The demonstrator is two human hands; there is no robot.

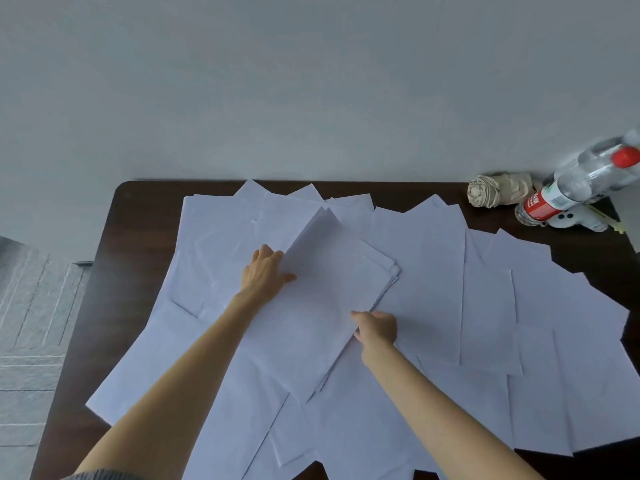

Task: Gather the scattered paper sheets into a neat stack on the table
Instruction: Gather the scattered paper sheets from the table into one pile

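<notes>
Holding a gathered bundle of white sheets mid-table, its far edge slightly raised. Gripping its left edge with the left hand, curling fingers beneath and laying the thumb over the top. Pinching the near right edge with the right hand, fingers curled in tight. Resting it all on a spread of loose sheets fanning across the dark table, out toward the water bottle. Judging the paper light, floppy and slick sheet on sheet, so probably sliding apart or creasing if squeezed mid-page. Favouring holds on opposite long edges, squaring against the tabletop, drawing singles in flat by a corner.
</notes>
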